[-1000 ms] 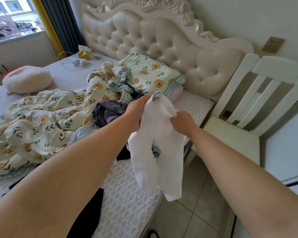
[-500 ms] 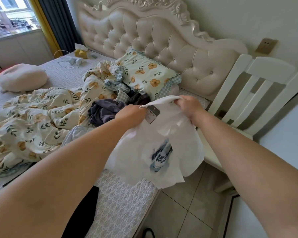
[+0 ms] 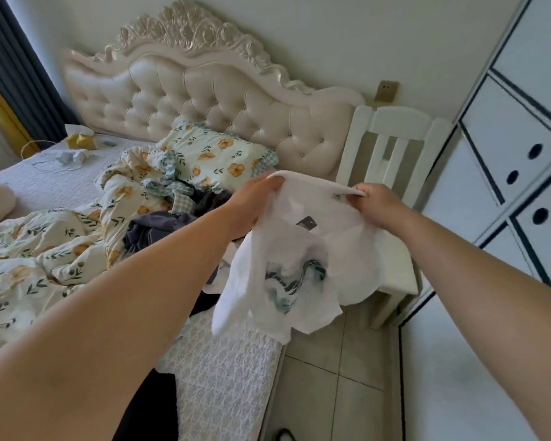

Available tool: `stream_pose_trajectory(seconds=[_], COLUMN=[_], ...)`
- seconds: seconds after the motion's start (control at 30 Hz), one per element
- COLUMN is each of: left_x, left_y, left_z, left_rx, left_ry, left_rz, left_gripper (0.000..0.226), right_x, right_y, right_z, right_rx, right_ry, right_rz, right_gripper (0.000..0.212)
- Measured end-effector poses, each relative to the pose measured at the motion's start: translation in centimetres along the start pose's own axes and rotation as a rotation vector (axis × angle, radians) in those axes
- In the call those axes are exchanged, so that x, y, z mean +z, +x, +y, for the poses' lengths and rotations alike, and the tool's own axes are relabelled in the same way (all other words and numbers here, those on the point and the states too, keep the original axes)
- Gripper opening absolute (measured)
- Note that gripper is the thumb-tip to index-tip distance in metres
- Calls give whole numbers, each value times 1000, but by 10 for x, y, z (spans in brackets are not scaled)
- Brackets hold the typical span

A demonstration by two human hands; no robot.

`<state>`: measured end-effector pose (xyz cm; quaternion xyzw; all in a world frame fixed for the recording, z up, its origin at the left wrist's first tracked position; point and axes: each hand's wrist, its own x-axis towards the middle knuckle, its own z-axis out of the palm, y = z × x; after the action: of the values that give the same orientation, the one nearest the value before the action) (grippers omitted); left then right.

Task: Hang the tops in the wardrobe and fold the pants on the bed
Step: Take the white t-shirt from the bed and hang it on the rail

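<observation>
Zero items hung or folded from what shows; early stage. Layout: bed (image 3: 223, 386) at 9 o'clock, wardrobe (image 3: 522, 122) at 2, doors look shut. Narrow floor strip (image 3: 331, 393) at 5, and chair (image 3: 398, 128) at 1 pinches it. Unsorted dark clothes pile (image 3: 153, 227) at 10. Dead centre over the bed edge: white top (image 3: 299, 249), with left hand (image 3: 252, 205) and right hand (image 3: 376, 202) both gripping its collar.

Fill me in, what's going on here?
A person holds a white top up over the edge of the bed, the left hand and right hand each gripping its upper edge. It hangs loose, not yet on a hanger. Dark clothes lie piled beside the quilt. The wardrobe stands at the right.
</observation>
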<state>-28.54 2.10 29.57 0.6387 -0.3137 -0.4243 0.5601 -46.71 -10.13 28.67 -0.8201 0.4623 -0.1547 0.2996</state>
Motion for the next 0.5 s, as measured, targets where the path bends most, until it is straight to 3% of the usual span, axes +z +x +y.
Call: stream_pose_trajectory(seconds=[0.13, 0.27, 0.33, 0.4, 0.5], left_x=[36, 61, 75, 91, 114], left_y=[-30, -50, -62, -74, -91], left_z=[22, 35, 37, 36, 35], left_rx=[96, 121, 123, 105, 20], left_ry=[-43, -106, -84, -28, 44], left_rz=[66, 169, 129, 59, -55], left_gripper=[16, 18, 14, 21, 20], right_x=[-13, -29, -42, -54, -67], right_y=[-55, -115, -136, -153, -182], right_z=[20, 55, 64, 61, 54], right_rx=[83, 368, 512, 628, 632], right_ry=[-199, -340, -166, 228, 580], right_rz=[139, 209, 245, 263, 282], right_gripper=[25, 22, 18, 14, 16])
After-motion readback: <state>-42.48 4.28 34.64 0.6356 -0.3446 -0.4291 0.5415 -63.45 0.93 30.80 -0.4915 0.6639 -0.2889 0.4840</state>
